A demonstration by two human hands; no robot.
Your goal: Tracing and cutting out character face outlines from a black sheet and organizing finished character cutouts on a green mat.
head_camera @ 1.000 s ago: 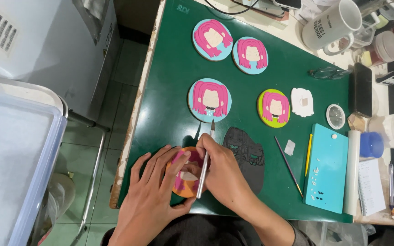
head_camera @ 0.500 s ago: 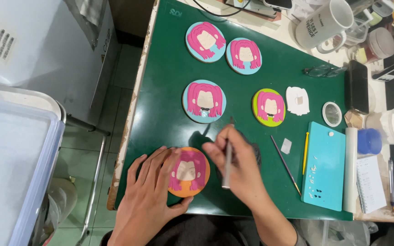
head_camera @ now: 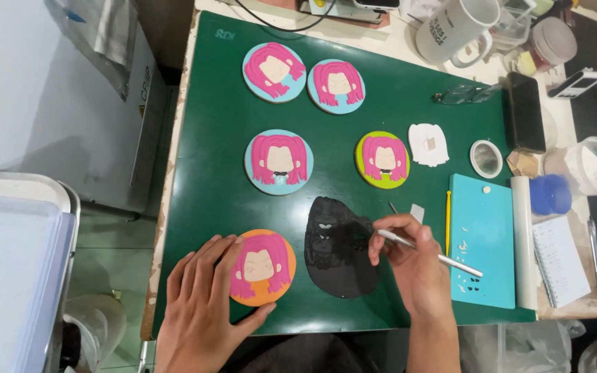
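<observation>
Entry: your right hand (head_camera: 409, 259), fingers clamped on the metal tool (head_camera: 428, 253), tip at the black sheet (head_camera: 338, 247); cut lightly. Left hand (head_camera: 205, 304), fingers spread, steadies the orange disc (head_camera: 262, 268).

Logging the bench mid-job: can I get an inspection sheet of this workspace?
Surface: dark green cutting mat on a worn table.
Job's things: round orange disc with pink-haired face; flat black clay sheet; slim silver tool.
Clutter: four more face discs, turquoise board, white mug, black phone, white cut-out.
Hands: left hand rests on the orange disc's edge; right hand holds the silver tool over the black sheet.
Cables: black cable at the mat's top edge.
Surroundings: white appliance and tiled floor to the left.
</observation>
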